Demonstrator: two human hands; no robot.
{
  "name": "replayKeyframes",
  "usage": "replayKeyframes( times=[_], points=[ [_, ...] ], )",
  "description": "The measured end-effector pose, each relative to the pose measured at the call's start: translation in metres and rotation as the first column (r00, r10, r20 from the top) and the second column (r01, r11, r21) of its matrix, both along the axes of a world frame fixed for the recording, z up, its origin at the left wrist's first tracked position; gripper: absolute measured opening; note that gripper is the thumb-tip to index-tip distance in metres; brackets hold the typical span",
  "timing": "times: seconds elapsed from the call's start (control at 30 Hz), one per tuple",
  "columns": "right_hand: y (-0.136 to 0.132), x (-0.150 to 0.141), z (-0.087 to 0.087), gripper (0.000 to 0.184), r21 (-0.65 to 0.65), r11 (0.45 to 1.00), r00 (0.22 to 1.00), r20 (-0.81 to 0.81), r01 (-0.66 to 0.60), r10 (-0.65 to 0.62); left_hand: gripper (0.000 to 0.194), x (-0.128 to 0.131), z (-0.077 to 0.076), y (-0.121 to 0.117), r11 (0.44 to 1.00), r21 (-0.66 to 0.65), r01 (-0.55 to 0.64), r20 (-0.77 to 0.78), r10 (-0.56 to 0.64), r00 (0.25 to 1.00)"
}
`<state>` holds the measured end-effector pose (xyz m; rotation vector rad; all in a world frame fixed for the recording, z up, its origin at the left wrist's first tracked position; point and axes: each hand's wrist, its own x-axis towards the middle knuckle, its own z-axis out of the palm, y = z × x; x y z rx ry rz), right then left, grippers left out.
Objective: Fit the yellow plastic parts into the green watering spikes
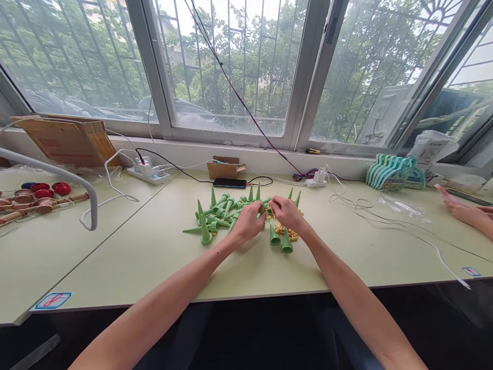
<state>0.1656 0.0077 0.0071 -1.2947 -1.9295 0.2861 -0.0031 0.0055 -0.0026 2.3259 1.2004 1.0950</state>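
- Step in hand looks like close 2-handed fingertip work; probably best done with a steady left grip and light right fingertips, both kept low over the table.
- Small parts could scatter, so working beside their heap seems sensible; a loose pinch suits them better than a hard squeeze.
- Left hand (248, 221): fingers curled nearly closed, thumb and fingertips apparently round 1 light-green tapered plastic cone (262, 208), mostly hidden.
- Right hand (288, 211): fingers bent in, tips drawn together just beside the left; can't tell whether they pinch anything.
- Green cone pile (228, 205): on the pale yellow-green tabletop (154, 257), ahead and left of the hands; some cones upright, others lying.
- Small yellow pieces (287, 234): heaped below the right hand, behind 2 separate green cones (287, 245), open ends facing the wearer.
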Motion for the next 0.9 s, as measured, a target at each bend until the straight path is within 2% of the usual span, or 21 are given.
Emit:
replayKeyframes(
  times=[0.27, 0.43, 0.67, 0.9],
  points=[
    [0.001, 0.001, -0.002, 0.024, 0.021, 1.0, 1.0, 0.001, 0.009, -0.009, 0.008, -0.001, -0.003, 0.001, 0.998, -0.027, 0.055, -0.061, -0.057, 0.997],
    [0.002, 0.001, -0.002, 0.024, 0.035, 0.999, 1.0, -0.009, 0.017, -0.017, 0.009, 0.0, -0.002, -0.002, 0.996, -0.061, 0.069, -0.047, -0.072, 0.996],
    [0.001, 0.0, 0.0, 0.026, 0.059, 0.997, 0.998, -0.029, 0.057, -0.055, 0.013, 0.0, 0.004, -0.002, 0.986, -0.164, 0.022, 0.104, -0.004, 0.995],
    [0.0, 0.0, 0.001, 0.028, 0.046, 0.994, 0.995, -0.036, 0.095, -0.094, 0.007, 0.002, 0.014, -0.007, 0.958, -0.288, -0.003, 0.281, 0.088, 0.956]
  ],
)
